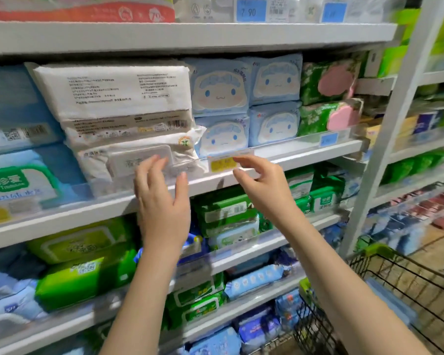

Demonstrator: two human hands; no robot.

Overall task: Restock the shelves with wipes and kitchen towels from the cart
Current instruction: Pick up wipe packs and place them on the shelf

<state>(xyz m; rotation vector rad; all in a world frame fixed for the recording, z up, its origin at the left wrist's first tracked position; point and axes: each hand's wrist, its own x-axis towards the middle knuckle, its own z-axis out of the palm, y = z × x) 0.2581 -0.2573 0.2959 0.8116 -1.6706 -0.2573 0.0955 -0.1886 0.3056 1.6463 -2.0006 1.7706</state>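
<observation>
White wipes packs are stacked at 10 o'clock on the middle shelf, printed backs facing out. Bottom of that stack: lidded white pack, flip lid to the front, behind the clear rail along the shelf lip.

Left hand is right in front of that pack, fingers straight and spread, nothing held. Fingertips are level with the lid; contact with pack or rail is unclear (motion blur).

Right hand is just right of centre, fingers loosely curved. Forefinger and thumb are slightly apart at the right end of the yellow price tag on the rail. Cannot tell whether it pinches the tag or sits just off it.

Blue cartoon packs at 12 to 1 o'clock, two by two, touching the white stack's right side. Green floral packs with pink lids at 2 o'clock, two high. Green packs on the shelf below at 6 o'clock, between the wrists.

Cart, black wire with green trim, at 4 to 5 o'clock beside the shelving. A blue pack lies in it. Both forearms are bare, reaching up from 6 o'clock.
</observation>
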